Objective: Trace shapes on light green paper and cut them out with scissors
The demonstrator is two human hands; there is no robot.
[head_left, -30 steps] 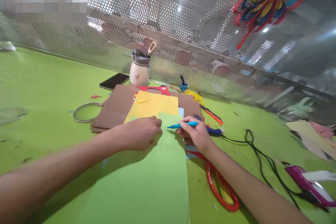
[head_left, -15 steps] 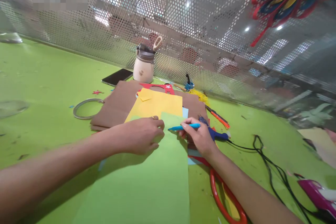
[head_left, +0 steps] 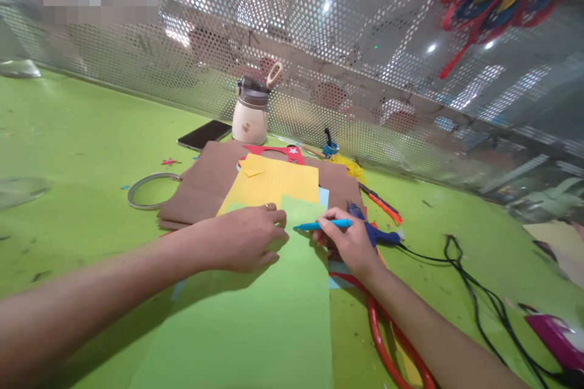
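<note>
Little differs: right fingers (head_left: 333, 233) still pinch the blue pen (head_left: 311, 226); left fingers (head_left: 275, 233) stay half-curled, apart, over green paper (head_left: 255, 328).

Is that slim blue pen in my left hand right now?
No, the slim blue pen is gripped in your right hand, while your left hand lies over the light green paper sheet.

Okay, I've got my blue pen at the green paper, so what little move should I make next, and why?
I'd probably lower the blue pen into a short stroke on the green paper. Your right hand grips it with the tip near your left hand, which lies over the paper and may steady it. Whether the tip touches is unclear.
</note>
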